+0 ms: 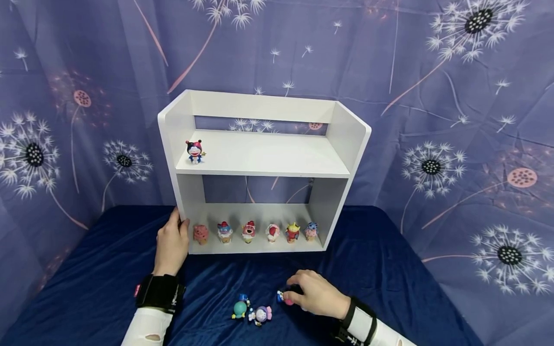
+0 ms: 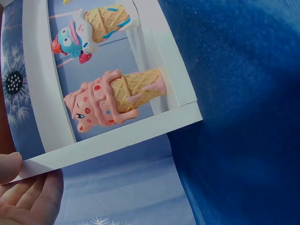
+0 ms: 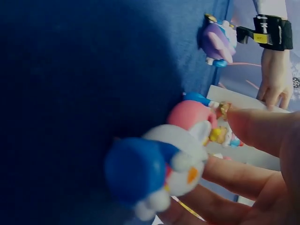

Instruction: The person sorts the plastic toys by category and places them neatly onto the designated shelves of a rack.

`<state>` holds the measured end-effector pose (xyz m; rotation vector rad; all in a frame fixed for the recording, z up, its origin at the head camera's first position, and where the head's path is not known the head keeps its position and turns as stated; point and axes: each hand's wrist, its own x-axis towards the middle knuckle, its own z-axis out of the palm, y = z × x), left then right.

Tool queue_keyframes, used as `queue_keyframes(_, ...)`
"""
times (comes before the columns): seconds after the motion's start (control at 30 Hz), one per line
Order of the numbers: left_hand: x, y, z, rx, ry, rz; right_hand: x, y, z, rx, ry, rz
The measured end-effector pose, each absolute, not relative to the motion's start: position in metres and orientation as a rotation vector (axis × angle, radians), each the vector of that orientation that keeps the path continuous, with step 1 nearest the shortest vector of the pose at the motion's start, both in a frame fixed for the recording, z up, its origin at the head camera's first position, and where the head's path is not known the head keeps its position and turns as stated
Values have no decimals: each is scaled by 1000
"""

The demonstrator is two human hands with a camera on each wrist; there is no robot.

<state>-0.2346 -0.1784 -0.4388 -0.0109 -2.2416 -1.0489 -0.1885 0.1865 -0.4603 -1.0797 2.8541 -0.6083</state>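
Note:
My left hand (image 1: 169, 242) grips the lower left side panel of a white two-tier shelf (image 1: 261, 174), thumb on one face and fingers on the other. Over the blue cloth, my right hand (image 1: 318, 294) reaches round small figurines with thumb and fingers apart. A pink-headed figurine (image 3: 190, 114) lies by the thumb tip. A blurred blue-and-white figurine (image 3: 154, 168) is right in front of the fingers; in the head view the hand mostly hides it. To the left of that hand lie a purple-and-white figurine (image 1: 261, 314) and a teal-and-blue one (image 1: 240, 309).
On the lower shelf stands a row of ice-cream-cone figurines, from a pink one (image 1: 201, 234) at the left to a blue-topped one (image 1: 311, 231). A red-and-black-hooded figurine (image 1: 195, 151) stands at the upper shelf's left end. Behind hangs a purple dandelion-print curtain (image 1: 277, 43).

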Motion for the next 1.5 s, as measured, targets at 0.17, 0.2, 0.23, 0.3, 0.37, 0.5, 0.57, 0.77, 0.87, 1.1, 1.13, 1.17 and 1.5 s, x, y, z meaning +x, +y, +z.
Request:
queue_keyframes(0.17,-235,-179,-439,-12,-2235,-1049,-188,187,-464,-1076,2852,-588)
queue_keyframes(0.2,-235,-179,-439,-10,-2236,-1049,-187,187,-464,-1071,2851,-581)
queue_keyframes(0.23,-235,-179,-438,-10,-2236,-1049,-187,187,-464,-1064,2849,-572)
queue_keyframes(0.3,-235,-180,-438,-8,-2237,-1049,-185,186,-463,-1046,2837,-563)
queue_keyframes(0.37,-234,-180,-438,-7,-2238,-1048,-184,186,-463,-1026,2834,-541)
queue_keyframes(0.5,-234,-180,-438,-8,-2236,-1045,-182,185,-462,-1025,2854,-495)
queue_keyframes(0.57,-234,-180,-438,-8,-2235,-1047,-182,185,-462,-1042,2871,-482)
queue_keyframes(0.77,-234,-180,-438,-3,-2233,-1052,-181,185,-461,-1100,2897,-494)
queue_keyframes(0.87,-234,-180,-438,-2,-2229,-1051,-182,184,-461,-1130,2901,-554)
queue_keyframes(1.1,-233,-180,-440,1,-2243,-1062,-185,182,-461,-1123,2791,-789)
queue_keyframes(1.13,-234,-180,-440,1,-2243,-1063,-186,181,-461,-1124,2777,-817)
queue_keyframes(1.17,-234,-180,-440,1,-2242,-1062,-186,181,-461,-1125,2766,-843)
queue_keyframes(1.5,-236,-180,-442,6,-2240,-1046,-185,180,-454,-1138,2780,-893)
